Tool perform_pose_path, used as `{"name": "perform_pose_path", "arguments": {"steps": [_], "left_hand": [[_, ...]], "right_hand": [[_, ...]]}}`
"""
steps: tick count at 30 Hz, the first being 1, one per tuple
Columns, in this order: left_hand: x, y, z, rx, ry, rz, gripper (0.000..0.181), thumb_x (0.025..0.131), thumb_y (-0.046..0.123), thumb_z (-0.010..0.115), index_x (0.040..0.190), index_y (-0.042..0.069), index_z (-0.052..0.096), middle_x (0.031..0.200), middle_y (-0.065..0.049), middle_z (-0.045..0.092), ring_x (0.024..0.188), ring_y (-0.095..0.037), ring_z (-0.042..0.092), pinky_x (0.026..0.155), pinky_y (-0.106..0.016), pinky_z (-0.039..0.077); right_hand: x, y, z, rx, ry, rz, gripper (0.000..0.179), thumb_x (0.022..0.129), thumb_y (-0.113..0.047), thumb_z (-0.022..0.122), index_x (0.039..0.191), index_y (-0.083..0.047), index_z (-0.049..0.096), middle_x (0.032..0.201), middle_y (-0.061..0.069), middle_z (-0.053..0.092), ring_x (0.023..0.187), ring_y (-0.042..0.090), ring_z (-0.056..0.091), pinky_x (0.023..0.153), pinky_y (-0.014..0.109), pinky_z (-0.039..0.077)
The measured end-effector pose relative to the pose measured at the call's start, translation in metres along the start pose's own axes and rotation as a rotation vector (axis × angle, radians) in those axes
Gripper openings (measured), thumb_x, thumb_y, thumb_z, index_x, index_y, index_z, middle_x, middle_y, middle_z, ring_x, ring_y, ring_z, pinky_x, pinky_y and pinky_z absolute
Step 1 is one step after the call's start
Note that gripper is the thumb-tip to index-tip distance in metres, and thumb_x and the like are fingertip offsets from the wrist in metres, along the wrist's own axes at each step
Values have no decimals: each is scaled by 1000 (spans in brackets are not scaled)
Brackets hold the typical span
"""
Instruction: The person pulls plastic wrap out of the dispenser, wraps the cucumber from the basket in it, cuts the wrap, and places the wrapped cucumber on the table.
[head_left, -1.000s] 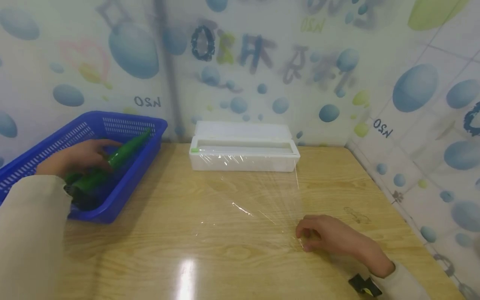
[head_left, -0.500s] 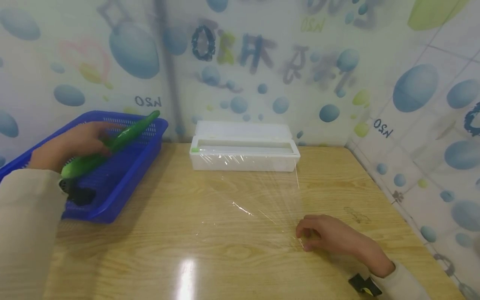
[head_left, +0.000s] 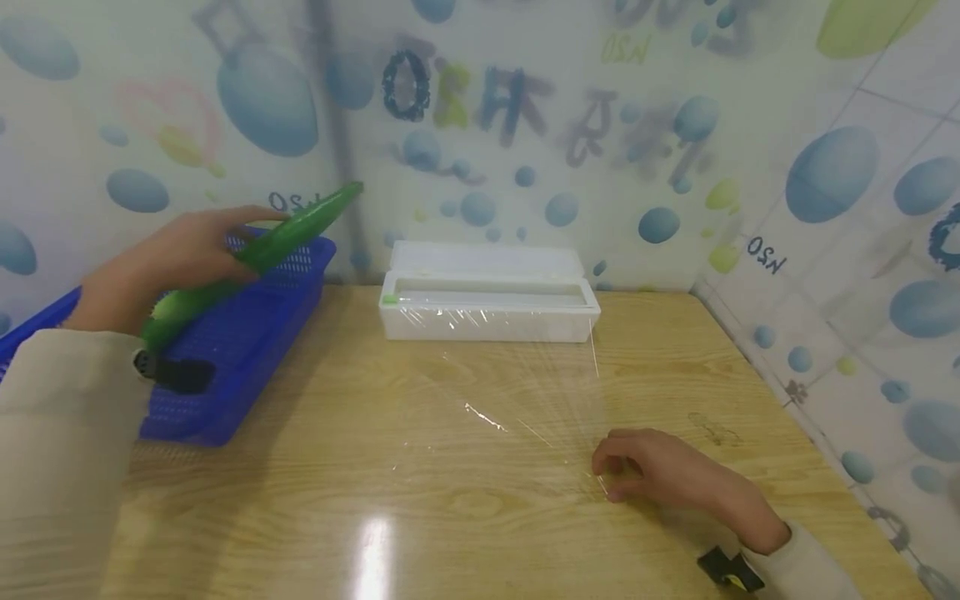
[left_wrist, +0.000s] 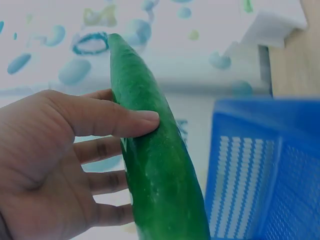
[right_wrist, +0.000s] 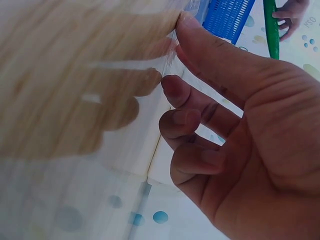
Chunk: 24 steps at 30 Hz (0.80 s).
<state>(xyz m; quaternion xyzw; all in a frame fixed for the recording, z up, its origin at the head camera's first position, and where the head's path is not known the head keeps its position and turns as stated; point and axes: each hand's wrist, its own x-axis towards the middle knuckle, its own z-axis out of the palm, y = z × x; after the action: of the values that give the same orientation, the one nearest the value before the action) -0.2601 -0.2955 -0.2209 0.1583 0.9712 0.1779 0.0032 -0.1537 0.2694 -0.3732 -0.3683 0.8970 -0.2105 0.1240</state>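
My left hand [head_left: 187, 250] grips a long green cucumber [head_left: 300, 229] above the blue basket [head_left: 247, 400]. The cucumber is tilted, its thin end up and to the right. In the left wrist view, the thumb lies across the cucumber [left_wrist: 155, 170] and the other fingers are behind it. My right hand [head_left: 667, 475] pinches a corner of clear cling film [head_left: 517, 400], low over the table at the right. The film stretches back to a white dispenser box [head_left: 487, 325] with its lid raised. In the right wrist view, the film edge meets the thumb tip of my right hand [right_wrist: 240, 115].
A wooden table [head_left: 337, 500] bears the basket at the left and the box at the back. A patterned wall [head_left: 480, 150] stands close behind them, and another closes off the right side. Black straps sit at both cuffs.
The left hand has lifted the cucumber up out of the basket, with its thin end now above the rim and further right. The right hand, film and box have stayed in place.
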Motion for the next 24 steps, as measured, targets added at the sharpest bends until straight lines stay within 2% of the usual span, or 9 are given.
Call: {"name": "perform_pose_path", "arguments": {"steps": [6,10,17,24], "left_hand": [[8,24,6,-58,-3,39,81,79,3,73,148,17,35,129,-33,49,107,-52,53,82,-60,45],[13,36,14,-79,-8,55,80,77,-1,73,147,19,38,128,-31,50,105,-49,55,80,-56,48],[17,62,29,-111,-2,143,76,75,-2,73,143,18,45,123,-25,55,105,-42,55,83,-53,48],[26,80,43,-144,-38,185,75,76,-2,71,143,20,45,118,-21,59,97,-37,60,79,-50,50]], "right_hand": [[0,0,1,5,4,-10,17,85,-35,71,99,-32,63,91,-17,56,81,4,52,69,26,46],[0,-1,1,3,4,-6,17,85,-35,72,99,-32,63,90,-17,56,80,4,52,68,25,46],[0,-1,0,-7,14,-11,17,84,-34,72,99,-32,63,90,-17,56,80,4,52,68,25,46],[1,-1,2,-4,18,-23,19,84,-31,73,99,-30,63,89,-16,55,78,5,51,67,25,45]]}}
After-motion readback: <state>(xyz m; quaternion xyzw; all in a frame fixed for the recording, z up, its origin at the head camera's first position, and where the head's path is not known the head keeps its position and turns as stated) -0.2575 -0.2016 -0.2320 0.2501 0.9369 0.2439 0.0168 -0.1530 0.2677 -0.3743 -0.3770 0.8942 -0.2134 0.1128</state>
